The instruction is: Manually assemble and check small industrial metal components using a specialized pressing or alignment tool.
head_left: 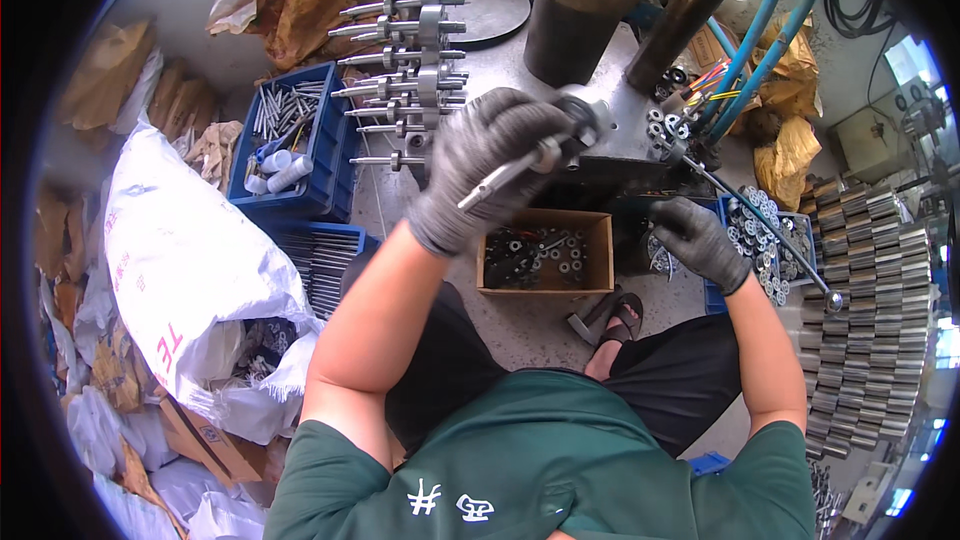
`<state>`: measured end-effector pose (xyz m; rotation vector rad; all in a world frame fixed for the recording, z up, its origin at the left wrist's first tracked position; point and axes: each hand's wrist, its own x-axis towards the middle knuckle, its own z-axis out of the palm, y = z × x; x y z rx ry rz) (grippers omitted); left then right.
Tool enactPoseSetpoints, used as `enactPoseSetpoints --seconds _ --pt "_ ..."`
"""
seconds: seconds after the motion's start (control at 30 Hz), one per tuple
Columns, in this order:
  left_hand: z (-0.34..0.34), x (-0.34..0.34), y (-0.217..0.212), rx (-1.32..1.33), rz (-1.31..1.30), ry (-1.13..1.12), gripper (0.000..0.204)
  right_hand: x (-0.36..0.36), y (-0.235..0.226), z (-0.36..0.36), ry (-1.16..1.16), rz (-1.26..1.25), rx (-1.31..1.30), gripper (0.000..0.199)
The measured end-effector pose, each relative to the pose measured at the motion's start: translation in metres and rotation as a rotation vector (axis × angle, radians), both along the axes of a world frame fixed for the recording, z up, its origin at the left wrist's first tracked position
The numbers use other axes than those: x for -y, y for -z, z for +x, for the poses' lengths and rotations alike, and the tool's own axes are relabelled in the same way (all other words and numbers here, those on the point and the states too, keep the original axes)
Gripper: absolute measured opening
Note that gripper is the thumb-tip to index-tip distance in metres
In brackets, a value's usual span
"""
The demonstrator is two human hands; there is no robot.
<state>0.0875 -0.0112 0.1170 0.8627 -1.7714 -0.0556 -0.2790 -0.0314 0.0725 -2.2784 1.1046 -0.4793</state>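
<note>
Steel shaft [520, 166] with a collar near its upper end sits in my gloved left hand [490, 155], fingers clenched around it, raised above the open cardboard box [545, 285] of small dark nuts and bushings. Its upper end reaches a round fitting on the grey machine block [625, 130]. My gloved right hand [697, 240] hovers lower right, fingers curled over silver washers at the edge of a blue bin [765, 235]; whether it pinches one I cannot tell. Finished shafts [410, 70] lie stacked behind, and grooved metal cylinders [865, 310] fill the right side.
</note>
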Motion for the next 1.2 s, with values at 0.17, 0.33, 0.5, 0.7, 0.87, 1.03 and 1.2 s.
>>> enactPoseSetpoints --seconds 0.17,0.33,0.5,0.7,0.87,1.03,1.2 --pt "-0.085 -0.003 0.051 -0.952 0.574 0.464 0.031 0.025 0.017 0.044 0.067 0.008 0.224 0.033" --pt "-0.083 0.014 0.073 -1.175 1.202 0.328 0.026 0.094 0.009 0.101 0.230 -0.270 0.039 0.028" --pt "-0.079 0.017 0.077 -1.222 1.335 0.330 0.031 0.144 0.023 0.120 0.331 -0.402 -0.394 0.031" --pt "-0.068 0.012 0.064 -1.200 1.379 0.315 0.038 0.151 0.037 0.117 0.299 -0.453 -0.145 0.020" --pt "-0.064 0.010 0.060 -1.238 1.401 0.294 0.034 0.161 0.009 0.108 0.389 -0.347 0.492 0.015" --pt "-0.065 0.009 0.076 -1.295 1.220 0.409 0.022 0.177 -0.077 0.125 0.275 -0.496 0.817 0.014" --pt "-0.081 0.016 0.077 -1.345 1.193 0.434 0.028 0.210 -0.141 0.141 0.409 -0.568 0.504 0.023"
